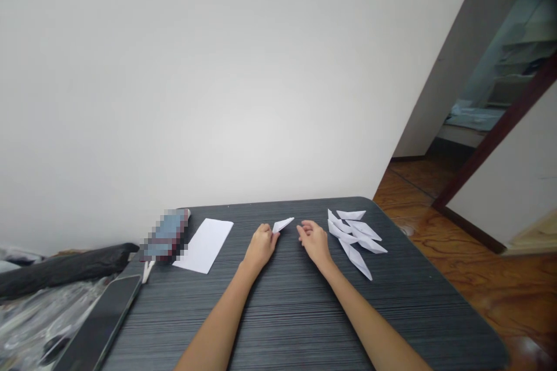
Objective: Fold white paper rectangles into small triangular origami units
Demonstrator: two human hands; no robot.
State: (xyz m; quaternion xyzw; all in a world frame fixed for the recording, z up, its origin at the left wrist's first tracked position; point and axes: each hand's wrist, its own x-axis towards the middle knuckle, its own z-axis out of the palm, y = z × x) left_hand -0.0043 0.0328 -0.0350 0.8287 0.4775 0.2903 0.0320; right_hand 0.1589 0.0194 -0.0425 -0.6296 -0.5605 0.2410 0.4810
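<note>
My left hand point(261, 245) is closed in a pinch on one end of a small folded white paper piece point(283, 224), which points to the right just above the dark striped table point(296, 313). A short gap to the right, my right hand point(313, 239) rests on the table with its fingers curled loosely and nothing in them. It does not touch the paper. Both forearms reach in from the near edge.
Several folded white paper boats point(354, 235) lie right of my right hand. A flat white sheet point(204, 245) lies to the left, beside a blurred object point(167, 236). A dark phone point(104, 324) sits at the table's left edge. Wooden floor point(470, 266) shows on the right.
</note>
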